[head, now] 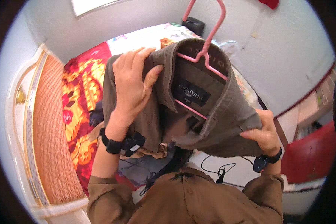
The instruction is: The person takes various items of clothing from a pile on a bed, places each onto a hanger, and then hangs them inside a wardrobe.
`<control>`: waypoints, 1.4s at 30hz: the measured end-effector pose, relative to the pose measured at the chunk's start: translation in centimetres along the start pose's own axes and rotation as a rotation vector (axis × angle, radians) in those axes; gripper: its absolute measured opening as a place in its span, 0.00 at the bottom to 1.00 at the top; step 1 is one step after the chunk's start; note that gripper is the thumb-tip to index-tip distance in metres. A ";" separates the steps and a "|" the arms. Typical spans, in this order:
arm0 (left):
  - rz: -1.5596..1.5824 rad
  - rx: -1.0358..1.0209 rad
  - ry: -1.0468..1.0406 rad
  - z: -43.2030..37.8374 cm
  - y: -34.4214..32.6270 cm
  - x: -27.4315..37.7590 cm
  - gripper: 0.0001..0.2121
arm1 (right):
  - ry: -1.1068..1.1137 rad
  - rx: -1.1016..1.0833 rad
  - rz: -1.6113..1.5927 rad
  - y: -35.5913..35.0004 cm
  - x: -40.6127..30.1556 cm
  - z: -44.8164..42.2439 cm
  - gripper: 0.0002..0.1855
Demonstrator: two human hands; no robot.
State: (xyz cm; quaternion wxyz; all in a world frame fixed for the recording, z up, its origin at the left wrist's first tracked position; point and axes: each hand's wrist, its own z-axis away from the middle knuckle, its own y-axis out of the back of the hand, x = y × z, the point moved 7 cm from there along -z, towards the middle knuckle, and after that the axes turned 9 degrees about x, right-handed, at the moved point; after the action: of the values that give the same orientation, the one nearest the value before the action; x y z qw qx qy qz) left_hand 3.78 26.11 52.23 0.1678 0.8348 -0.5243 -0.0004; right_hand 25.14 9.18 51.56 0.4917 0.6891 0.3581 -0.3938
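A grey-brown collared shirt (pixel 224 126) hangs on a pink hanger (pixel 203 53) in front of me, its collar open towards my face. Inside the collar a dark label (pixel 191 92) bears writing. My left hand (pixel 134 81) grips the shirt's left shoulder, thumb beside the collar. At the opposite shoulder, my right hand (pixel 261 134) pinches the cloth with the thumb on top. The hanger's hook rises past the collar; part of its lower bar shows through the neck opening. Each wrist wears a black band. The hanger's arm ends are hidden under the cloth.
Behind the shirt lies a bed with a red and yellow patterned blanket (pixel 84 123). A padded headboard panel (pixel 51 131) with a white frame stands at left. A red chair or panel (pixel 310 154) is at right, near a shelf (pixel 310 107). A black cable (pixel 220 173) lies below the shirt.
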 end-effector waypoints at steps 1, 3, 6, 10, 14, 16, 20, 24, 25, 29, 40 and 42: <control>0.045 0.003 0.001 0.0 -0.8 0.9 0.18 | -0.049 0.084 -0.009 0.9 -0.3 1.4 0.14; 0.174 0.017 0.016 0.1 -2.7 3.0 0.22 | -0.081 0.230 -0.040 2.5 -1.0 4.5 0.15; 0.353 0.015 0.056 0.4 -5.1 7.0 0.27 | -0.124 0.414 -0.074 4.2 -1.6 9.2 0.16; 0.609 -0.105 0.034 0.4 -7.6 14.0 0.33 | -0.180 0.598 -0.115 6.3 -1.9 14.9 0.16; 0.952 -0.309 0.011 1.4 -9.4 21.0 0.37 | -0.194 0.732 -0.240 8.5 -1.0 19.6 0.19; 1.190 -0.449 0.007 2.6 -9.8 24.1 0.38 | -0.151 0.757 -0.307 9.4 -0.1 21.4 0.21; 1.298 -0.660 -0.159 5.4 -10.3 30.7 0.23 | -0.144 0.804 -0.309 11.6 1.0 24.7 0.20; 1.358 -0.764 -0.173 8.8 -12.2 34.3 0.09 | -0.147 0.803 -0.190 12.7 2.3 27.4 0.20; 1.370 -0.765 -0.124 8.6 -12.6 34.8 0.10 | -0.161 0.824 -0.159 13.0 2.6 28.2 0.19; 1.422 -0.728 0.221 9.2 -15.1 35.7 0.12 | -0.210 0.854 -0.142 13.5 4.0 30.9 0.14; 1.653 -1.167 0.405 18.0 -16.7 47.3 0.33 | -0.269 1.076 -0.077 11.1 3.8 38.0 0.12; 1.709 -1.249 0.370 19.3 -15.8 49.2 0.33 | -0.379 1.142 -0.136 10.1 3.6 40.0 0.12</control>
State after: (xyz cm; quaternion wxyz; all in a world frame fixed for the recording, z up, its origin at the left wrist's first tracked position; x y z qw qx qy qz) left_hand 36.35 -16.13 38.21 0.5861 -0.0546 -0.8080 -0.0244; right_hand 28.03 -31.44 44.10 0.0732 0.7375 0.0394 -0.6702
